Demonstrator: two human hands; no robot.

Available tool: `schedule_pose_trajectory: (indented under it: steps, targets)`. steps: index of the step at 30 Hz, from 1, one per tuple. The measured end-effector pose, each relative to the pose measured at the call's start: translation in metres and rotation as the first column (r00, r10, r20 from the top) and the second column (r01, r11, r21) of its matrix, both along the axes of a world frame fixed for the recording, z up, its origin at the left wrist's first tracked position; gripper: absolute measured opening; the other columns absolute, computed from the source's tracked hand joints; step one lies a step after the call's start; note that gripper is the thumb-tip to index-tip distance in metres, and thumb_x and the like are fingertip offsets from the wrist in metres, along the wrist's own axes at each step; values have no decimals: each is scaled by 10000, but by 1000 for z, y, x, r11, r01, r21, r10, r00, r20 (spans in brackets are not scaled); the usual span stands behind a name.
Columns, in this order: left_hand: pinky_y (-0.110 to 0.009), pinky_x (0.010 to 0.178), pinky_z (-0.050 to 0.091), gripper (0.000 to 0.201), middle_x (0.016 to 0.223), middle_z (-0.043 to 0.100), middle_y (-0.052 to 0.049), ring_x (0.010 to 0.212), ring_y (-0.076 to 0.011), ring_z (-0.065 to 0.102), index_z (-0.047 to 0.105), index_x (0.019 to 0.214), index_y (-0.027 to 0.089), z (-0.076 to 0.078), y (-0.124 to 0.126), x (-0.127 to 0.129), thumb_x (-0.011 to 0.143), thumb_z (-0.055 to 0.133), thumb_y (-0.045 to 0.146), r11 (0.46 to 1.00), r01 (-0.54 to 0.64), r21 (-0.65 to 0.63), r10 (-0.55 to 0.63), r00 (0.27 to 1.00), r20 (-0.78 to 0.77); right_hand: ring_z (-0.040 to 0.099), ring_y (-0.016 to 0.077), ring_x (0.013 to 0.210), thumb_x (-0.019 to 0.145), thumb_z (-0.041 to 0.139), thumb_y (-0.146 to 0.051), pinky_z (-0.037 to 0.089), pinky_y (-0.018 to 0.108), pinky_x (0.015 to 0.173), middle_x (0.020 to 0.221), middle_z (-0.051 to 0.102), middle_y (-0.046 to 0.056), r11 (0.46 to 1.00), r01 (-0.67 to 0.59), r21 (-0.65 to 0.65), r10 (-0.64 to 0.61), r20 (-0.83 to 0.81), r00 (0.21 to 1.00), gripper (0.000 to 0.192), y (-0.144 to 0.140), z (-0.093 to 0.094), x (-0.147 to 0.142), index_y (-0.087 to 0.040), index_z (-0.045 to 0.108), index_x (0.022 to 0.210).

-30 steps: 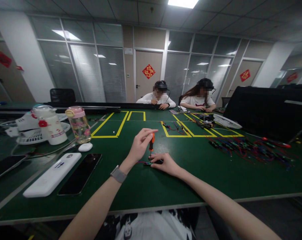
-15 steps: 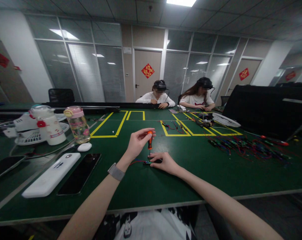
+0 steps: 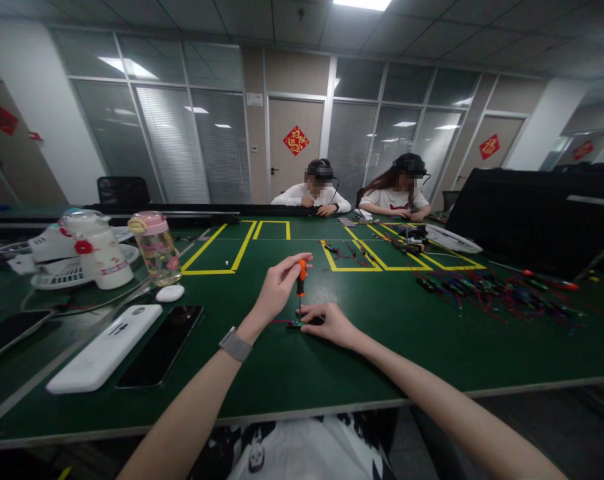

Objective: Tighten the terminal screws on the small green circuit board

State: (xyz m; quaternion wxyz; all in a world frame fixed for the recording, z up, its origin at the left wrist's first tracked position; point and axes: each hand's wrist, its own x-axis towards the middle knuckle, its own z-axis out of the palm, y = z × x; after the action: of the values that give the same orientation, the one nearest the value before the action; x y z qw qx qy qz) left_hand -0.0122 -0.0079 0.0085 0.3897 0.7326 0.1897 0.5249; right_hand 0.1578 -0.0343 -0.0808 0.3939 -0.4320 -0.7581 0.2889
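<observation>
From my feed, little has shifted in the last second: my left hand (image 3: pixel 277 290) still pinches the orange screwdriver (image 3: pixel 301 275) upright, fingers closed narrow on its handle, only regripped slightly, so I judge the turning is ongoing. My right hand (image 3: pixel 329 323) stays flat, fingers pressing the small circuit board (image 3: pixel 295 325) onto the table (image 3: pixel 302 373), at 6 o'clock beneath the screwdriver tip.

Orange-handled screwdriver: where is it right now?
Head view, table centre: the orange-handled screwdriver stands upright in the left hand, tip on the small circuit part under the right hand.
</observation>
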Motion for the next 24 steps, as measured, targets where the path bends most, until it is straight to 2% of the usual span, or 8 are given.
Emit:
schedule_pose_trajectory:
  steps: [3, 7, 10, 12, 13, 17, 20, 24]
  targets:
    - [-296, 764, 549, 316, 1007, 672, -84, 867, -182, 658, 658, 1141, 174, -2, 3, 1, 883, 571, 334, 999, -13, -30, 13, 1000, 11, 651, 264, 1093, 693, 768, -273, 452, 473, 1025, 1083, 724, 126, 1000, -3, -1, 3, 6, 1000, 167, 0, 0, 0, -190, 774, 837]
    - [-227, 665, 531, 225, 947, 604, -43, 789, -137, 610, 705, 1011, 208, -2, 1, 1, 834, 640, 331, 985, -150, 80, 152, 988, -15, 651, 262, 1092, 705, 761, -290, 455, 467, 1025, 1094, 721, 119, 1000, -9, 12, 8, 10, 1000, 172, -1, 1, -1, -196, 775, 849]
    - [-265, 787, 525, 246, 1005, 591, -53, 898, -157, 604, 692, 1086, 233, -1, -3, 1, 892, 562, 311, 955, -225, 191, 240, 969, -59, 656, 260, 1083, 712, 753, -269, 459, 454, 1022, 1082, 726, 115, 1000, -10, 25, 10, 14, 1000, 162, -1, 1, -1, -198, 777, 855]
    - [-311, 906, 495, 291, 1087, 614, -68, 1011, -180, 601, 664, 1158, 239, 0, -5, 1, 936, 481, 282, 957, -198, 214, 219, 972, -81, 659, 263, 1075, 714, 748, -259, 468, 447, 1011, 1072, 729, 119, 999, -8, 34, 7, 13, 1000, 166, -2, 2, -1, -189, 779, 862]
    - [-327, 924, 492, 313, 1136, 623, -76, 1038, -189, 607, 645, 1190, 235, 0, -5, 2, 948, 452, 278, 971, -155, 184, 172, 982, -83, 660, 265, 1073, 718, 745, -262, 474, 447, 1003, 1072, 729, 121, 999, -8, 36, 8, 16, 1000, 169, -2, 2, -1, -187, 779, 866]
    - [-323, 797, 558, 367, 1243, 623, -111, 997, -211, 659, 580, 1267, 197, -2, -2, 2, 951, 439, 320, 1000, 5, -14, -5, 1000, -27, 658, 264, 1077, 736, 734, -291, 478, 457, 992, 1096, 721, 118, 999, -14, 40, 13, 40, 999, 178, -3, 4, -1, -201, 777, 883]
    - [-311, 780, 565, 356, 1195, 646, -116, 967, -208, 671, 600, 1231, 174, -3, -1, 3, 927, 490, 324, 999, -7, -37, 7, 1000, 4, 654, 264, 1083, 741, 729, -293, 468, 461, 1003, 1110, 716, 116, 999, -15, 43, 13, 50, 999, 186, -4, 5, 0, -206, 777, 899]
    - [-280, 764, 557, 275, 1037, 660, -73, 884, -174, 662, 661, 1126, 201, -3, -3, 3, 889, 566, 302, 993, -103, 63, 105, 994, -22, 651, 264, 1088, 752, 712, -267, 475, 440, 998, 1116, 716, 99, 998, -19, 53, 16, 71, 997, 183, -4, 5, 0, -217, 778, 915]
